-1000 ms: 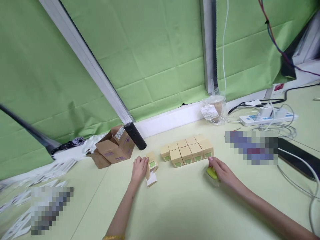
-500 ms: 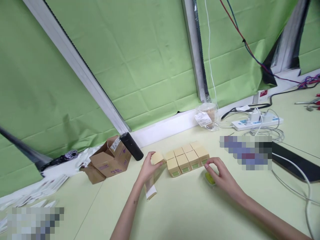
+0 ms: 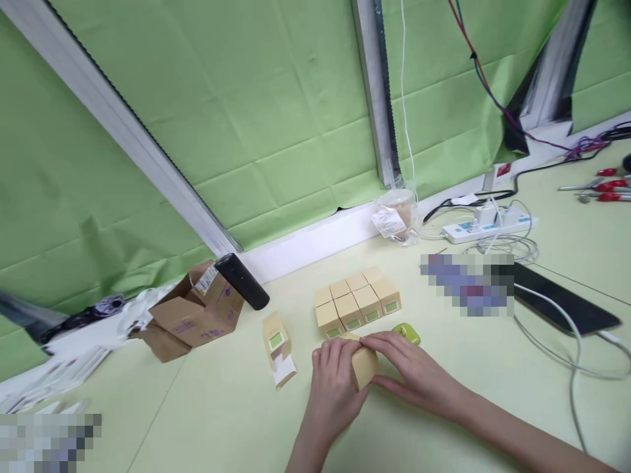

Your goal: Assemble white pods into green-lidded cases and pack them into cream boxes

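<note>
Between my two hands is a small kraft-coloured box, held in front of the other boxes. My left hand wraps round its left side. The fingers and thumb of my right hand close on its right side. Just behind stands a tight two-row block of similar small boxes, some showing green label windows. Past my right fingertips lies a green oval object, partly covered by the hand. To the left, a separate kraft box with a green window and a white flap rests on the table.
An opened cardboard carton and a black cylinder stand at the back left. A bagged item sits by the wall. On the right are a power strip, cables, a black flat object and red-handled tools.
My left hand has brought a box from the left of the block to the front. My right hand has left the block's right corner and joined it on that box.
</note>
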`<state>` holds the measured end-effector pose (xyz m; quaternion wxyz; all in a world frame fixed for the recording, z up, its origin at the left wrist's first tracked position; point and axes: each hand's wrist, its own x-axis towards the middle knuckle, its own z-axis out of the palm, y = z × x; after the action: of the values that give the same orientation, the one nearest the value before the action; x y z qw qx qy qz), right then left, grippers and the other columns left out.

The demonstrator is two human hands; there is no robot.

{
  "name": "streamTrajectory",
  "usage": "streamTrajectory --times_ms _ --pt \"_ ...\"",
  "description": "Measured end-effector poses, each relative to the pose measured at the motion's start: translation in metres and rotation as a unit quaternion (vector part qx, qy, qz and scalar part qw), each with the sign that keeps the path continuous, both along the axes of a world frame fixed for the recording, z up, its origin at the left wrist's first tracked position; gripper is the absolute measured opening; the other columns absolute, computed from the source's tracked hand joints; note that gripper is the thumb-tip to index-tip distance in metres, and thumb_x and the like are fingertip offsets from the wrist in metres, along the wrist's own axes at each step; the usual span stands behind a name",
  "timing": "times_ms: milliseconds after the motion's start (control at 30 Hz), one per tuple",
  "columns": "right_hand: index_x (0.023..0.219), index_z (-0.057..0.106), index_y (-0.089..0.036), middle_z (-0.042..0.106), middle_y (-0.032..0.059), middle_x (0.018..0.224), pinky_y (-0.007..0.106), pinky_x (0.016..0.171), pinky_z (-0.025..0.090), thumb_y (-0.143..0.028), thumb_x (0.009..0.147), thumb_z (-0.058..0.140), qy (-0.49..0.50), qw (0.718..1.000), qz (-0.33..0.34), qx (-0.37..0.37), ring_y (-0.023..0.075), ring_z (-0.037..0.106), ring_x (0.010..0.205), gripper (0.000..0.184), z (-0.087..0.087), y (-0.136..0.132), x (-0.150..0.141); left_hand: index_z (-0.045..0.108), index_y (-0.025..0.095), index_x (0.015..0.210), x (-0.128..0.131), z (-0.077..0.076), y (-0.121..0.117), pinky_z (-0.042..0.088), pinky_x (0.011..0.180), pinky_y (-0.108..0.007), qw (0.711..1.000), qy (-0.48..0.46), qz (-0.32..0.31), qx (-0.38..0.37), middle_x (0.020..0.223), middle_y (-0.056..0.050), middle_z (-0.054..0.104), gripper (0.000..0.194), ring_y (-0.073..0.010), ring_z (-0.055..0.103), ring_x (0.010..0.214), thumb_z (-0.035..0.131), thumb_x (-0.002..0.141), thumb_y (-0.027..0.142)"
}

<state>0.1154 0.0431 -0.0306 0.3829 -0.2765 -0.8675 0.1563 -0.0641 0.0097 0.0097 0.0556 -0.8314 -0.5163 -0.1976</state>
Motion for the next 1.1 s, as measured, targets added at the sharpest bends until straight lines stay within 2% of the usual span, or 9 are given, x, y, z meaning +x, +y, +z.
streamTrajectory --times_ms 200,300,367,433,600,700,900,1033,1100 --pt "0.109 0.050 -0.019 0.062 0.0095 0.094 0.037 0.070 0.050 -0.017 0.088 0.054 0.042 0.995 -0.049 0.078 0.0232 0.058 0.086 0.022 0.000 0.004 0.006 0.050 0.019 0.110 -0.002 -0.003 0.013 0.042 0.074 -0.041 0.999 -0.037 0.023 -0.032 0.097 -0.008 0.064 0.043 -0.0269 0.057 0.090 0.067 0.071 0.020" --pt "0.091 0.051 -0.021 0.060 0.0045 0.084 0.033 0.067 0.048 -0.025 0.086 0.057 0.077 0.997 0.025 -0.011 0.0196 0.057 0.079 0.008 0.011 0.002 0.011 0.048 0.019 0.117 -0.006 -0.004 0.013 0.046 0.077 -0.040 0.998 -0.042 0.006 -0.047 0.101 -0.009 0.063 0.049 -0.0260 0.057 0.093 0.066 0.071 0.019" --pt "0.090 0.050 -0.022 0.060 0.0020 0.080 0.029 0.064 0.047 -0.025 0.089 0.051 0.088 0.987 0.065 -0.115 0.0163 0.057 0.073 0.003 0.019 0.000 0.013 0.047 0.021 0.121 -0.007 -0.007 0.012 0.049 0.073 -0.038 0.999 -0.014 -0.017 -0.044 0.103 -0.009 0.061 0.053 -0.0257 0.056 0.094 0.064 0.071 0.014" --pt "0.097 0.052 -0.022 0.059 0.0020 0.081 0.027 0.064 0.047 -0.018 0.091 0.043 0.068 0.983 0.064 -0.161 0.0151 0.056 0.073 0.012 0.023 0.000 0.013 0.049 0.024 0.120 -0.008 -0.009 0.010 0.051 0.065 -0.034 0.999 0.019 -0.026 -0.031 0.106 -0.010 0.060 0.053 -0.0264 0.055 0.095 0.060 0.070 0.011" --pt "0.110 0.055 -0.023 0.056 0.0064 0.093 0.035 0.069 0.044 -0.018 0.077 0.056 -0.116 0.992 0.021 -0.051 0.0219 0.055 0.082 0.033 0.020 0.002 0.010 0.053 0.024 0.107 -0.011 -0.014 0.009 0.051 0.055 -0.031 0.995 0.101 -0.013 0.005 0.107 -0.010 0.060 0.051 -0.0273 0.055 0.093 0.052 0.061 0.003" --pt "0.111 0.055 -0.021 0.056 0.0083 0.093 0.036 0.069 0.044 -0.028 0.082 0.055 -0.166 0.986 0.002 -0.001 0.0234 0.055 0.081 0.030 0.016 0.003 0.009 0.052 0.022 0.102 -0.011 -0.016 0.009 0.052 0.057 -0.031 0.994 0.107 -0.012 0.012 0.105 -0.009 0.060 0.044 -0.0262 0.056 0.091 0.052 0.061 0.005" --pt "0.114 0.055 -0.022 0.057 0.0089 0.093 0.032 0.065 0.043 -0.030 0.087 0.051 -0.182 0.981 -0.004 0.065 0.0209 0.056 0.075 0.028 0.015 0.005 0.011 0.049 0.020 0.103 -0.010 -0.018 0.009 0.050 0.054 -0.030 0.995 0.102 -0.003 0.009 0.095 -0.007 0.061 0.041 -0.0247 0.056 0.085 0.058 0.064 0.012" --pt "0.101 0.060 -0.018 0.058 0.0095 0.089 0.035 0.066 0.046 -0.032 0.089 0.052 -0.137 0.986 -0.073 0.055 0.0215 0.057 0.075 0.020 0.012 0.007 0.010 0.047 0.021 0.096 -0.013 -0.020 0.009 0.048 0.051 -0.029 0.995 0.095 -0.007 0.040 0.098 -0.007 0.061 0.036 -0.0246 0.056 0.084 0.054 0.064 0.007" --pt "0.099 0.061 -0.019 0.059 0.0118 0.095 0.035 0.067 0.048 -0.027 0.088 0.055 -0.104 0.989 -0.088 0.062 0.0227 0.058 0.081 0.016 0.009 0.009 0.009 0.044 0.021 0.093 -0.013 -0.021 0.008 0.049 0.054 -0.031 0.995 0.090 -0.015 0.050 0.102 -0.009 0.061 0.035 -0.0244 0.056 0.085 0.052 0.064 0.003"
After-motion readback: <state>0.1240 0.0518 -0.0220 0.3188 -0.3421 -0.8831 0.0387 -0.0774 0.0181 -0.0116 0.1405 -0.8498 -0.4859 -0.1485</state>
